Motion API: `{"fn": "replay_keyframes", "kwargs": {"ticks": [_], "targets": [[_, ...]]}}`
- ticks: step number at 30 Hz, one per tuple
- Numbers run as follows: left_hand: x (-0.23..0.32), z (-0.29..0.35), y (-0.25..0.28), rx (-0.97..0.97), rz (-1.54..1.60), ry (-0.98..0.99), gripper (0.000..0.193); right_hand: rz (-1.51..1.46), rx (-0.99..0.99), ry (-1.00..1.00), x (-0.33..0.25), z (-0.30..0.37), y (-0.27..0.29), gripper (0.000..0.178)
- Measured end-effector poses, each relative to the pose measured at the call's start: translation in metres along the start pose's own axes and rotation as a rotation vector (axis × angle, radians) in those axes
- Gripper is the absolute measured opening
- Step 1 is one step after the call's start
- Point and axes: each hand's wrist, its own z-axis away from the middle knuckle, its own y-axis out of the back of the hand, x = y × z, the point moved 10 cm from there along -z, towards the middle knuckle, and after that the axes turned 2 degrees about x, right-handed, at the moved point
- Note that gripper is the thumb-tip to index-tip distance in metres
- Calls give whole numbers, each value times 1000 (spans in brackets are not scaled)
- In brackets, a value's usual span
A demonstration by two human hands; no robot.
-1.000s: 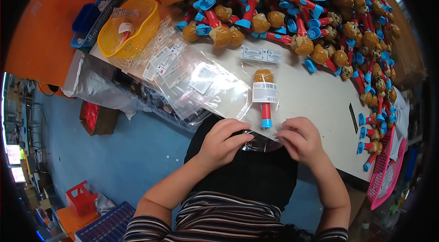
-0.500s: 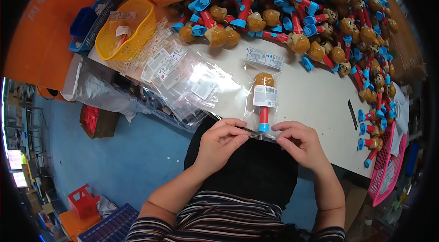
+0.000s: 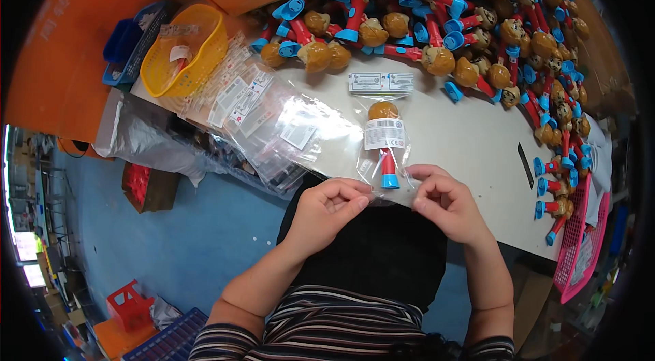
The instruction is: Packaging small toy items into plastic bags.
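Observation:
A clear plastic bag [image 3: 402, 171] lies on the white tabletop in front of me, its printed header strip pointing away. Inside is a toy with a round brown head [image 3: 383, 110], a red stem [image 3: 387, 158] and a light blue base; a white printed label [image 3: 384, 134] covers its middle. My left hand [image 3: 324, 216] pinches the near left corner of the bag between thumb and fingers. At the near right corner, my right hand [image 3: 452, 207] pinches the same edge. The blue base sits between the two hands, just beyond the edge they hold.
Flat clear bags with printed inserts [image 3: 298, 130] lie to the left, beside a yellow basket [image 3: 218, 40] and a blue basket [image 3: 144, 47]. Many loose toys [image 3: 437, 59] are heaped along the back and right. A pink basket [image 3: 570, 258] hangs by the right edge near a black strip [image 3: 525, 164].
The bag has turned slightly and shifted a little away from me. Its near edge is now spread flatter between my hands, which stay pinched on it. My view has shifted slightly.

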Motion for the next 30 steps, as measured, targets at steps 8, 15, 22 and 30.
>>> {"fn": "replay_keyframes", "kwargs": {"ticks": [8, 15, 22, 30], "targets": [[-8, 0, 5, -20, 106, -14, 7, 476, -59, 180, -28, -1, -15, 40], [-6, 1, 9, -30, 114, -62, 7, 655, -81, 432, -44, 0, -31, 27], [5, 4, 10, -77, 13, -207, 6, 825, 2, 539, -42, -2, -27, 20], [10, 8, 13, -53, -227, -234, 7, 749, 4, 512, -46, -2, -26, 11]]}}
